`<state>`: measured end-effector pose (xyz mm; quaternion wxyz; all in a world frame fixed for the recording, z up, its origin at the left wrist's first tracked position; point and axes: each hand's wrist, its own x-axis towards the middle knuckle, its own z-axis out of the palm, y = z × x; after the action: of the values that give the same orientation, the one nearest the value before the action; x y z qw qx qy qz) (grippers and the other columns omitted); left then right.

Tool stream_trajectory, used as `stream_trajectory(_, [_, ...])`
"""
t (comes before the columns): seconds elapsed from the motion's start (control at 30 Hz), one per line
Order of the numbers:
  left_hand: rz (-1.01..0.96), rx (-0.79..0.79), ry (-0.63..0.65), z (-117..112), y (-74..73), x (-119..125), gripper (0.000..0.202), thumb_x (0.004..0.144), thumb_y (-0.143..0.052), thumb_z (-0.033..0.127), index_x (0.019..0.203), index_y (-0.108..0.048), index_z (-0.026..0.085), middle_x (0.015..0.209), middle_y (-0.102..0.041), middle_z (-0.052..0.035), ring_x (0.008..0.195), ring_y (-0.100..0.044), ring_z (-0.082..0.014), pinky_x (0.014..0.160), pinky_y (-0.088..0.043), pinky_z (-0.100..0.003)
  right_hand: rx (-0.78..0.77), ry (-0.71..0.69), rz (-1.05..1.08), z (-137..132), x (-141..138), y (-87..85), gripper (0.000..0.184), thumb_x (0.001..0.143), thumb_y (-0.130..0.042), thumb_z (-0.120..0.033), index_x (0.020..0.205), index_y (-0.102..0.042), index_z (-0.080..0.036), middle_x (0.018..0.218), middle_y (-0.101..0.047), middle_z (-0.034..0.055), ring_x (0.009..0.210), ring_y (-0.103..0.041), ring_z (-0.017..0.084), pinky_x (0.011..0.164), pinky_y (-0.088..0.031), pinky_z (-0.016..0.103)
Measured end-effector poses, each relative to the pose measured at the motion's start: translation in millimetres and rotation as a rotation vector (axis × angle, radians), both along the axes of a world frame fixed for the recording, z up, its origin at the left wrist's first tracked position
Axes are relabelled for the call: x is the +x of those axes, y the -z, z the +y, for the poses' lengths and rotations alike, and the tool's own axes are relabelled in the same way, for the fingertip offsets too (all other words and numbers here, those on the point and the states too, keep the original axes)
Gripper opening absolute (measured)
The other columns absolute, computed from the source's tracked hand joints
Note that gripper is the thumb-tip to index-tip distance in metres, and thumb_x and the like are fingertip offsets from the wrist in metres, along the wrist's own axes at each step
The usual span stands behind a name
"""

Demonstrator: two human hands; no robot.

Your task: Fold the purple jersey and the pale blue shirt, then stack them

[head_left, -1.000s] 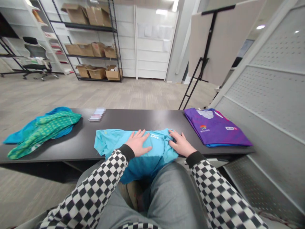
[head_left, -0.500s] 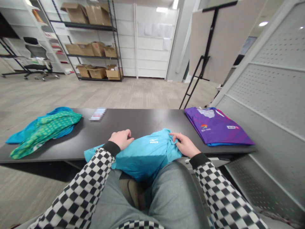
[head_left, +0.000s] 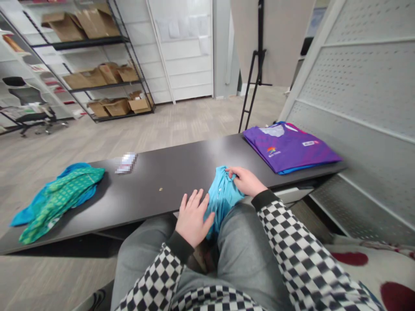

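Note:
A light blue shirt (head_left: 221,197) hangs bunched over the front edge of the black table (head_left: 175,172), down between my knees. My right hand (head_left: 247,181) pinches its upper end at the table edge, fingers closed on the cloth. My left hand (head_left: 193,217) lies flat with fingers stretched out against the shirt's left side, at the table's front edge above my lap. Both sleeves are black-and-white checked.
A folded purple jersey (head_left: 287,147) lies at the table's right end over a blue one. A crumpled green and blue garment (head_left: 58,196) lies at the left end. A small card (head_left: 126,162) sits mid-table. A perforated white panel (head_left: 356,99) stands right; box shelves (head_left: 97,73) behind.
The blue shirt has been drawn off the table top toward my lap and bunched narrow. My left hand let go and slid down to its side. The view has swung left and down.

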<state>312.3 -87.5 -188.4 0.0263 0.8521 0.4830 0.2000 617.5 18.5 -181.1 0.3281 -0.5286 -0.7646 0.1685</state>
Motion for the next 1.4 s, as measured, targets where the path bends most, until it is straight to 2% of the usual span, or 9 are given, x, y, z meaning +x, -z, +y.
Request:
stream_trajectory(0.13, [-0.189, -0.014, -0.09, 9, -3.6, 21, 0.025, 0.108, -0.07, 0.037, 0.131, -0.078, 0.03, 0.155, -0.074, -0.0118, 0.153, -0.06, -0.0391, 0.135, -0.036, -0.067, -0.004, -0.001, 0.007, -2, -2, -4.3, 0.031, 0.081, -0.053, 0.0, 0.091, -0.068, -0.026, 0.138, -0.085, 0.0098, 0.136, -0.076, 0.03, 0.121, -0.054, 0.047])
stream_trajectory(0.23, [-0.386, -0.1, -0.023, 17, -12.9, 32, 0.005, 0.107, -0.068, 0.028, 0.106, -0.073, 0.026, 0.129, -0.08, -0.0096, 0.132, -0.069, -0.033, 0.123, -0.048, -0.057, -0.012, -0.005, 0.016, -4, -1, -6.7, 0.027, 0.084, -0.054, -0.003, 0.09, -0.068, -0.026, 0.137, -0.085, 0.0105, 0.135, -0.077, 0.031, 0.119, -0.056, 0.048])
stream_trajectory(0.33, [-0.655, -0.288, 0.042, 14, -17.6, 39, 0.007, 0.11, -0.061, 0.031, 0.105, -0.062, 0.026, 0.095, -0.071, -0.0022, 0.09, -0.069, -0.021, 0.09, -0.056, -0.038, -0.025, -0.015, 0.046, -5, 2, -5.7, 0.027, 0.082, -0.054, -0.007, 0.089, -0.071, -0.026, 0.136, -0.086, 0.0087, 0.139, -0.076, 0.031, 0.125, -0.054, 0.052])
stream_trajectory(0.43, [-0.856, -0.458, 0.0, 8, -12.7, 37, 0.015, 0.113, -0.058, 0.04, 0.107, -0.056, 0.027, 0.077, -0.054, 0.0054, 0.066, -0.051, -0.0149, 0.067, -0.044, -0.03, -0.05, -0.03, 0.065, -2, 7, -0.7, 0.026, 0.08, -0.055, -0.012, 0.089, -0.074, -0.028, 0.135, -0.086, 0.0075, 0.146, -0.072, 0.031, 0.135, -0.044, 0.056])
stream_trajectory(0.63, [-0.681, -0.717, -0.145, -8, 7.8, -15, 0.037, 0.092, -0.081, 0.036, 0.124, -0.067, 0.027, 0.089, -0.068, 0.0018, 0.072, -0.06, -0.0172, 0.069, -0.047, -0.031, -0.063, -0.024, 0.033, 4, 11, 4.5, 0.018, 0.08, -0.058, -0.022, 0.088, -0.071, -0.031, 0.137, -0.085, 0.0084, 0.149, -0.07, 0.035, 0.137, -0.041, 0.062])
stream_trajectory(0.8, [-0.522, -0.828, -0.188, -26, 18.5, -68, 0.032, 0.091, -0.077, 0.052, 0.082, -0.068, 0.023, 0.074, -0.062, 0.0017, 0.069, -0.055, -0.0179, 0.066, -0.04, -0.032, -0.056, -0.034, 0.008, 3, 10, 0.9, 0.019, 0.077, -0.057, -0.023, 0.088, -0.07, -0.031, 0.138, -0.085, 0.0085, 0.149, -0.07, 0.035, 0.137, -0.042, 0.061])
stream_trajectory(0.97, [-0.703, -0.75, -0.146, -27, 8.4, -94, 0.048, 0.092, -0.077, 0.066, 0.08, -0.062, 0.022, 0.075, -0.06, 0.0012, 0.071, -0.054, -0.0169, 0.067, -0.045, -0.03, -0.093, -0.089, 0.038, 1, 13, -5.0, 0.02, 0.072, -0.054, -0.022, 0.084, -0.068, -0.03, 0.138, -0.085, 0.0088, 0.151, -0.068, 0.033, 0.135, -0.044, 0.058])
stream_trajectory(1.2, [-0.959, -0.59, -0.21, 29, -33.9, -113, 0.054, 0.091, -0.073, 0.077, 0.098, -0.064, 0.024, 0.08, -0.065, 0.0011, 0.073, -0.06, -0.0178, 0.071, -0.052, -0.031, -0.268, -0.231, -0.043, 5, 28, -43.7, 0.014, 0.083, -0.052, -0.025, 0.079, -0.065, -0.028, 0.131, -0.087, 0.0088, 0.147, -0.07, 0.033, 0.128, -0.051, 0.052])
stream_trajectory(1.4, [-0.571, -0.343, -0.362, 113, -57.8, -124, 0.032, 0.096, -0.067, 0.055, 0.104, -0.073, 0.024, 0.094, -0.078, -0.0044, 0.089, -0.071, -0.0254, 0.085, -0.057, -0.037, -0.28, -0.024, -0.365, 8, -2, -70.9, 0.043, 0.113, -0.048, -0.049, 0.134, -0.076, -0.025, 0.13, -0.086, 0.0159, 0.127, -0.08, 0.037, 0.119, -0.055, 0.055])
